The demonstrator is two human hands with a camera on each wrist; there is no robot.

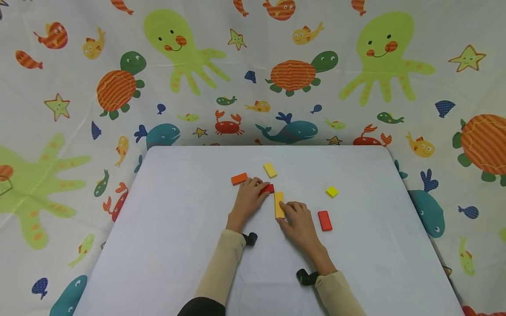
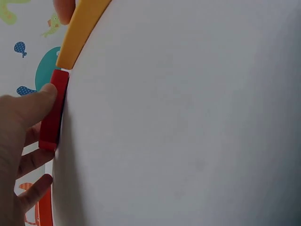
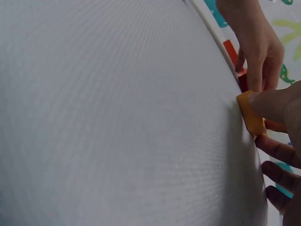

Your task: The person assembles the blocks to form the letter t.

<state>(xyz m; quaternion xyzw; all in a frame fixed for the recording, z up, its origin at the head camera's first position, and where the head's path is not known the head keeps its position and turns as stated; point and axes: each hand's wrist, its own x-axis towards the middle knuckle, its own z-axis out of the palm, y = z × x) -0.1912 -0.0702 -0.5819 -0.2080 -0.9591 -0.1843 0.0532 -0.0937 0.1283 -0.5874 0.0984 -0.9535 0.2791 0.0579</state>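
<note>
My left hand (image 1: 247, 198) pinches a red block (image 1: 269, 188) on the white table. In the left wrist view the thumb presses one face of that red block (image 2: 55, 110), with fingers behind it. The right hand (image 1: 299, 223) grips a long yellow-orange block (image 1: 279, 205), thumb on its near side in the right wrist view. One end of this yellow-orange block (image 2: 83, 33) lies close to the end of the red one. Just beyond the left fingers is an orange block (image 1: 239, 178), partly hidden by them in the left wrist view.
A pale yellow block (image 1: 270, 170) lies beyond the hands. To the right are a small bright yellow block (image 1: 332, 192) and a second red block (image 1: 325, 220). A cloth with sea animals hangs behind the white table (image 1: 166, 210).
</note>
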